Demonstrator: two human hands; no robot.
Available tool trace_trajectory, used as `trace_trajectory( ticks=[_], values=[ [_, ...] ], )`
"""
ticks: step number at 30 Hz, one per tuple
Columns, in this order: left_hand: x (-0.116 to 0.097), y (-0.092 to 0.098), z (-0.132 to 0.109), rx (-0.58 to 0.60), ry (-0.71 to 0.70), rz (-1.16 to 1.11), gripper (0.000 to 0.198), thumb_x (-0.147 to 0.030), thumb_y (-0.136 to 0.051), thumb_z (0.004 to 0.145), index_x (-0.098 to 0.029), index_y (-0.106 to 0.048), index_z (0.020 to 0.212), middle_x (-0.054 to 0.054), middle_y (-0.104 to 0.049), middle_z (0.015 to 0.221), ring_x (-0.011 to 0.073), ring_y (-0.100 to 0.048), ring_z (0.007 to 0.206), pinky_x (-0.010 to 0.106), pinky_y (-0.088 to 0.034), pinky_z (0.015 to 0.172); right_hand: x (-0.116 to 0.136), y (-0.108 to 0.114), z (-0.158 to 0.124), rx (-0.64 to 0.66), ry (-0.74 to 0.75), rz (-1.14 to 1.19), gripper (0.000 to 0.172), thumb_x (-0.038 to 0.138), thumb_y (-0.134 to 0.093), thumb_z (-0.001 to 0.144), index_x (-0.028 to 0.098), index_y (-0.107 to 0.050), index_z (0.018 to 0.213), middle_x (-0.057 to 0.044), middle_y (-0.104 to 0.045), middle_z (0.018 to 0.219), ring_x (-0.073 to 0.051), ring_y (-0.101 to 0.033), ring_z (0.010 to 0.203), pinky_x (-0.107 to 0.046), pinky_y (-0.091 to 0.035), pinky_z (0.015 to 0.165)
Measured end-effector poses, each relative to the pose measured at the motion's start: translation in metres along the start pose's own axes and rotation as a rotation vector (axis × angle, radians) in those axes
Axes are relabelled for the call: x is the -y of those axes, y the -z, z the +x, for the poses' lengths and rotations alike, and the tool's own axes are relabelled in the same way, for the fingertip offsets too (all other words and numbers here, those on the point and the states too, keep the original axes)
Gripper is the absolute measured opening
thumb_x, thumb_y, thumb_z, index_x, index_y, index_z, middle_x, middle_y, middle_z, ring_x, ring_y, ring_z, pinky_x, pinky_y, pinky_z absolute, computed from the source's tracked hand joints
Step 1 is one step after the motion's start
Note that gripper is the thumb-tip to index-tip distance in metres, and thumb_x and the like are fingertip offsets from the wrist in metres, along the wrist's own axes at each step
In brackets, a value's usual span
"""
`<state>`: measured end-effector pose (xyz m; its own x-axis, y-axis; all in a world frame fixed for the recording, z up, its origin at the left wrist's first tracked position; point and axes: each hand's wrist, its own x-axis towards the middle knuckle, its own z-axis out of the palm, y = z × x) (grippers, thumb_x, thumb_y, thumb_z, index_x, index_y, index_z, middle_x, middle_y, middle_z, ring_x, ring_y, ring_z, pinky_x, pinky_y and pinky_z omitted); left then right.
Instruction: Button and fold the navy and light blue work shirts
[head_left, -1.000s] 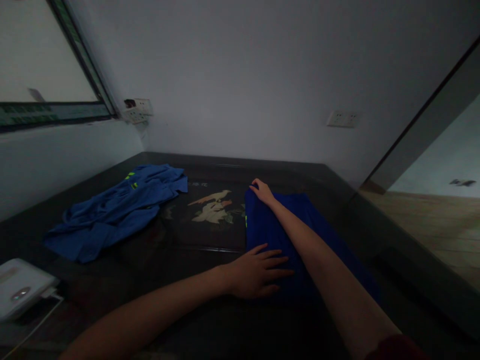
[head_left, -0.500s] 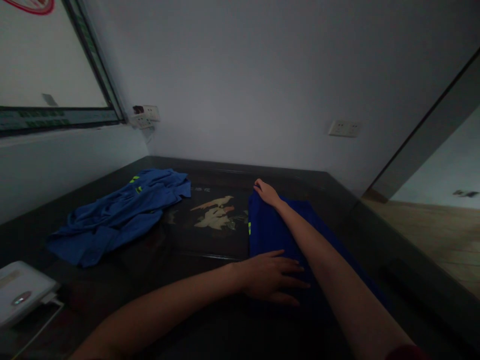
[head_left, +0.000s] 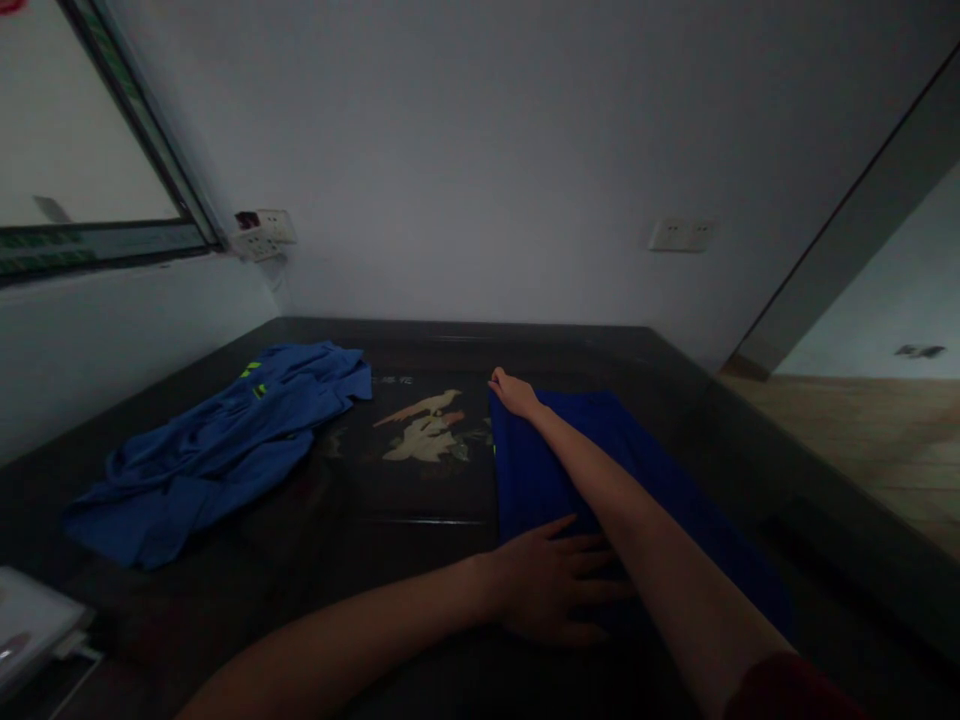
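Note:
A deep blue garment (head_left: 626, 440) lies flat on the dark table at the right, with a sliver of yellow on its left edge. At its far left corner my right hand (head_left: 514, 393) has its fingers closed on the cloth. Nearer to me, my left hand (head_left: 555, 580) rests palm down on the garment with its fingers spread. My right forearm crosses over the cloth and hides part of it. The garment's near end is dim and partly covered by my hands and arm.
A crumpled lighter blue garment (head_left: 232, 440) with yellow patches lies on the left of the table (head_left: 420, 500). Bird artwork (head_left: 424, 430) decorates the tabletop. A white device (head_left: 34, 630) with a cable stands at the near left. Sockets (head_left: 682, 235) are on the wall.
The view has shifted slightly. The yellow patch on the deep blue garment's left edge shows less now. My right hand still grips the far corner, and my left hand stays spread on the cloth.

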<state>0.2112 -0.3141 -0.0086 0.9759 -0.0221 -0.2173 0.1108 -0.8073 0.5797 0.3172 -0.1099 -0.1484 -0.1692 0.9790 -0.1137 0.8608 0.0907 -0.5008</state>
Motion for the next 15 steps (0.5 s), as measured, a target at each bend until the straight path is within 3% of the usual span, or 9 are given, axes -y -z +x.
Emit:
trace_trajectory(
  ticks=[4, 11, 15],
  values=[
    [0.002, -0.002, 0.001, -0.016, 0.008, -0.014, 0.055, -0.045, -0.04, 0.095, -0.023, -0.032, 0.145, 0.008, -0.027, 0.154, 0.0242, -0.021, 0.143, 0.05, -0.012, 0.118, 0.0, -0.002, 0.0, -0.038, -0.014, -0.001, 0.033, 0.043, -0.034, 0.098, 0.02, -0.046, 0.118, -0.009, -0.068, 0.104, -0.023, -0.064, 0.093, -0.03, -0.042, 0.076],
    [0.005, -0.003, 0.002, -0.062, 0.01, -0.156, 0.051, -0.044, -0.048, 0.092, -0.026, -0.042, 0.14, 0.007, -0.038, 0.149, 0.025, -0.029, 0.14, 0.05, -0.011, 0.118, 0.006, 0.005, -0.012, -0.189, -0.076, -0.017, 0.038, 0.042, -0.031, 0.099, 0.018, -0.048, 0.122, -0.013, -0.058, 0.122, -0.024, -0.051, 0.113, -0.037, -0.038, 0.092],
    [0.012, 0.003, 0.001, -0.181, 0.074, -0.392, 0.041, -0.038, -0.044, 0.095, -0.025, -0.047, 0.134, 0.005, -0.044, 0.146, 0.0187, -0.038, 0.135, 0.038, -0.029, 0.114, -0.004, 0.035, -0.04, -0.292, -0.029, 0.051, 0.031, 0.037, -0.037, 0.098, 0.018, -0.052, 0.117, -0.011, -0.059, 0.118, -0.021, -0.052, 0.109, -0.033, -0.04, 0.09]
  ],
)
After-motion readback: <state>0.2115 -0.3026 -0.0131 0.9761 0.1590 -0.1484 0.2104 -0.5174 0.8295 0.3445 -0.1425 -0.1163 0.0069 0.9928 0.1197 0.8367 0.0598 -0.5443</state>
